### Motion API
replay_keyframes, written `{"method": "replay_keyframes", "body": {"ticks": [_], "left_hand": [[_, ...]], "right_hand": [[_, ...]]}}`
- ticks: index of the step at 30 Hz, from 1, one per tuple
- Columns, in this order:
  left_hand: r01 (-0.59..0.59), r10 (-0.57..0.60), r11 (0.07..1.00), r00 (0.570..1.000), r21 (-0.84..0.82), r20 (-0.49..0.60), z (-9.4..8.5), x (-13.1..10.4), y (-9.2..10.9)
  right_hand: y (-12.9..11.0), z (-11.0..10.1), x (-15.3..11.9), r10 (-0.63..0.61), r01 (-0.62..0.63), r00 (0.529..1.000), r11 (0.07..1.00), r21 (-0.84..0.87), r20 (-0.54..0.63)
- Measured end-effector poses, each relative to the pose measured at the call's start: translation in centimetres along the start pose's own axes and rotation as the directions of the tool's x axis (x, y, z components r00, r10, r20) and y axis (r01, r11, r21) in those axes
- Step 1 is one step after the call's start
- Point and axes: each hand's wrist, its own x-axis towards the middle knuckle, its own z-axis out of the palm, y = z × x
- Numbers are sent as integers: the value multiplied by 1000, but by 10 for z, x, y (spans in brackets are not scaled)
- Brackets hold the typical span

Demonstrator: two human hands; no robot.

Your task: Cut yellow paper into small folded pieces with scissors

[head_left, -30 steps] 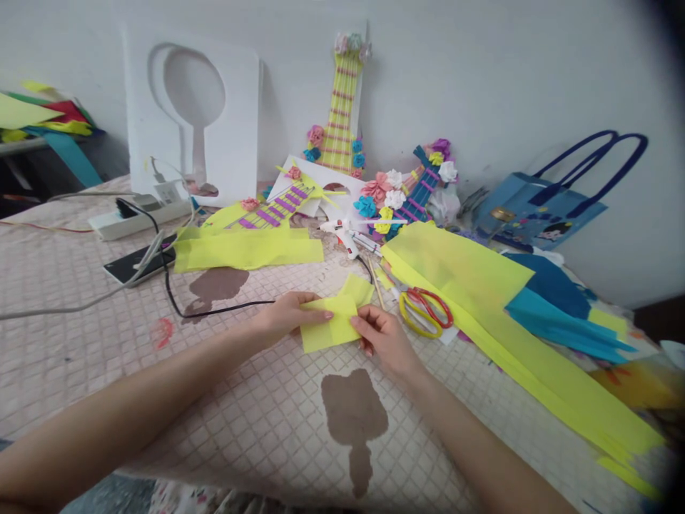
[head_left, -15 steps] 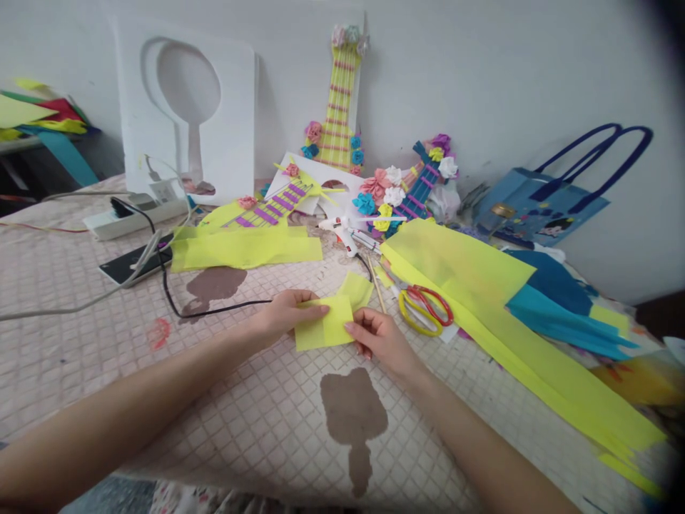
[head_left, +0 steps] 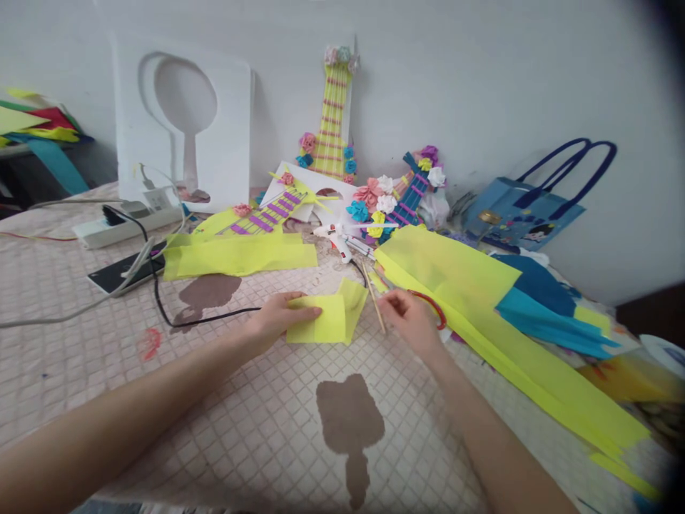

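My left hand (head_left: 289, 314) pinches a folded piece of yellow crepe paper (head_left: 327, 320) between thumb and fingers, low over the table. Part of the paper flares up at its right end. My right hand (head_left: 409, 318) is apart from the paper, its fingers curled together beside a thin wooden stick (head_left: 374, 298). The fingertips seem to touch the stick, but I cannot tell if they grip it. Beneath that hand lie scissors, mostly covered, with a red handle loop (head_left: 439, 313) showing. A white hot glue gun (head_left: 338, 241) lies just behind.
Yellow crepe sheets lie at the left (head_left: 240, 255) and right (head_left: 454, 264). A power strip (head_left: 128, 221), a phone (head_left: 115, 275) and a black cord (head_left: 160, 285) are at the left. Flower-trimmed paper instruments (head_left: 335, 121), a white cut-out board (head_left: 230, 157) and a blue bag (head_left: 514, 210) stand behind.
My right hand has let go of the yellow paper and moved right and up to the wooden stick, covering the scissors. My left hand still holds the paper. The view has shifted slightly.
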Motion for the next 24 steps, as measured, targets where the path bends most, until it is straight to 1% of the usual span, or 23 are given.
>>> {"method": "replay_keyframes", "body": {"ticks": [1, 2, 3, 5, 8, 11, 15, 21, 23, 24], "left_hand": [[1, -1, 1000, 1000, 13, -16, 0, 0, 1], [0, 0, 1000, 1000, 18, -25, -1, 1, 3], [-3, 3, 1000, 1000, 17, -27, -1, 1, 4], [-11, 11, 1000, 1000, 12, -15, -1, 1, 5], [-11, 12, 1000, 1000, 29, -1, 0, 0, 6], [-10, 10, 999, 1000, 53, -1, -1, 0, 6], [-11, 10, 998, 1000, 57, 13, -1, 0, 5], [-19, 17, 997, 999, 75, 27, 0, 0, 4], [-20, 17, 997, 999, 72, 39, 1, 0, 3], [-18, 15, 997, 999, 69, 44, 1, 0, 3]], "right_hand": [[11, -12, 5, -12, -1, 998, 977, -214, -62], [23, -24, 10, -14, -28, 994, 919, -394, -104], [34, -34, 13, -7, -54, 993, 855, -515, -116], [52, -47, 17, 21, -73, 996, 774, -629, -90], [64, -53, 18, 81, -97, 995, 745, -659, -54], [62, -50, 17, 116, -107, 993, 741, -662, -30], [57, -48, 17, 115, -100, 993, 732, -674, -24], [56, -50, 17, 137, -105, 991, 709, -697, -11], [52, -50, 17, 103, -97, 994, 731, -675, -32], [49, -49, 16, 68, -95, 995, 756, -647, -67]]}}
